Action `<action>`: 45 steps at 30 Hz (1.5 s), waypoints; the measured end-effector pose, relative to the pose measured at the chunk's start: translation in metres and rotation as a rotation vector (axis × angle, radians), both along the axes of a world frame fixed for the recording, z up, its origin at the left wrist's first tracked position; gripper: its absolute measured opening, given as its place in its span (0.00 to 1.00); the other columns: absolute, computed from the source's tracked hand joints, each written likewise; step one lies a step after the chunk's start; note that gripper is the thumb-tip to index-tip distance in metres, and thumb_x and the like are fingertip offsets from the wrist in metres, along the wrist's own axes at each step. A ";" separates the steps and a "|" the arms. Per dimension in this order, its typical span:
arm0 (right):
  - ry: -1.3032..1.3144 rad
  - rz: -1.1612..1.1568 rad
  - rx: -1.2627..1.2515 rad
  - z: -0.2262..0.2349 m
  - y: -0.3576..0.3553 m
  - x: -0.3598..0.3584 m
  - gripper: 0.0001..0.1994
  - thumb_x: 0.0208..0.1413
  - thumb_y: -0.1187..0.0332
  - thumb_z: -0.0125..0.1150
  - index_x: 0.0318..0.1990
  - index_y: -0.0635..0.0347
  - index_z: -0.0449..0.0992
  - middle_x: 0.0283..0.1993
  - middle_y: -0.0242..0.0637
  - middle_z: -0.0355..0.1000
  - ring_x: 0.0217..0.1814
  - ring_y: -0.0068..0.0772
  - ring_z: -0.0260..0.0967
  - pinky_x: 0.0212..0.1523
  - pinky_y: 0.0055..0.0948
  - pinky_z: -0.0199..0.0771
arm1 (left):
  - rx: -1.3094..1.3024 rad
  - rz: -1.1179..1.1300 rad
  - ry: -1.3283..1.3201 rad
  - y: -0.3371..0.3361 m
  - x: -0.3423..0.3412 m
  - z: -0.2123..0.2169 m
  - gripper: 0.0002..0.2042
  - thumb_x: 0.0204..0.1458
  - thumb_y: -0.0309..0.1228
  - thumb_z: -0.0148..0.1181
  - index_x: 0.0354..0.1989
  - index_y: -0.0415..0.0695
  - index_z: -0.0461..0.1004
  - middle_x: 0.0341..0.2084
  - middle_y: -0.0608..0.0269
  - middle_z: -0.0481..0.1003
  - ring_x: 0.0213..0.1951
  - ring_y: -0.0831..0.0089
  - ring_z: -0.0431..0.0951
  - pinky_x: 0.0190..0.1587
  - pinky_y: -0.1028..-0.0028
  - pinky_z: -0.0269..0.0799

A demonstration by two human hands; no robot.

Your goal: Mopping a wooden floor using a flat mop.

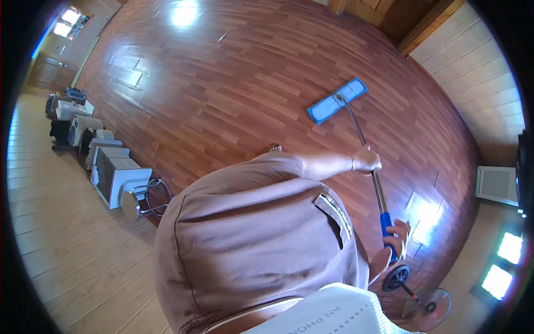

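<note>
A flat mop has its blue rectangular pad (337,101) lying on the floor ahead of me and to the right. From the pad, the metal mop pole (379,189) slants back toward my right side and ends in a blue grip (386,224). My left hand (367,160), with a bracelet at the wrist, is closed around the middle of the pole. Lower down, my right hand (396,238) holds the blue grip with its fingers loosely curled and slightly apart. Part of its palm is hidden by the grip.
Reddish-brown wood-look flooring (222,83) spreads ahead. Along the left wall stand a metal-legged stool (131,205), a white cabinet (130,186) and several boxes and appliances. A standing fan (429,306) is close by at lower right. A white unit (497,185) stands against the right wall.
</note>
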State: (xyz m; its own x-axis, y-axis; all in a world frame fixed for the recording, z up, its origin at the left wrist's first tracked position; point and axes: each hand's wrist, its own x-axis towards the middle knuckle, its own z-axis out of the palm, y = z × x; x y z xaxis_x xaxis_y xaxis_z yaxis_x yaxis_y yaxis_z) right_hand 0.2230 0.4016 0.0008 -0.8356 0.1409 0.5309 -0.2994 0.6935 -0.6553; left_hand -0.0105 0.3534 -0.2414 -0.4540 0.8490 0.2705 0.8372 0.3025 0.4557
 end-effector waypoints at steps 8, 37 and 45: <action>-0.135 0.323 -0.228 -0.033 -0.049 -0.097 0.13 0.43 0.58 0.57 0.23 0.59 0.72 0.34 0.42 0.73 0.47 0.46 0.69 0.56 0.45 0.58 | 0.002 0.310 0.047 -0.122 -0.088 -0.046 0.07 0.33 0.36 0.59 0.16 0.56 0.65 0.20 0.68 0.69 0.29 0.63 0.73 0.29 0.55 0.58; -0.526 1.723 -0.064 -0.092 -0.295 -0.246 0.06 0.43 0.68 0.59 0.28 0.58 0.74 0.44 0.37 0.75 0.59 0.43 0.66 0.61 0.44 0.56 | -0.021 1.597 -0.240 -0.523 0.086 -0.070 0.11 0.42 0.38 0.63 0.22 0.49 0.68 0.26 0.62 0.73 0.37 0.59 0.74 0.34 0.60 0.66; -0.627 1.748 -0.096 -0.070 -0.290 -0.239 0.05 0.43 0.70 0.55 0.27 0.61 0.73 0.43 0.39 0.74 0.59 0.45 0.64 0.61 0.45 0.58 | 0.110 1.661 -0.058 -0.511 0.116 -0.075 0.11 0.44 0.35 0.62 0.21 0.44 0.66 0.22 0.58 0.70 0.29 0.57 0.73 0.31 0.64 0.68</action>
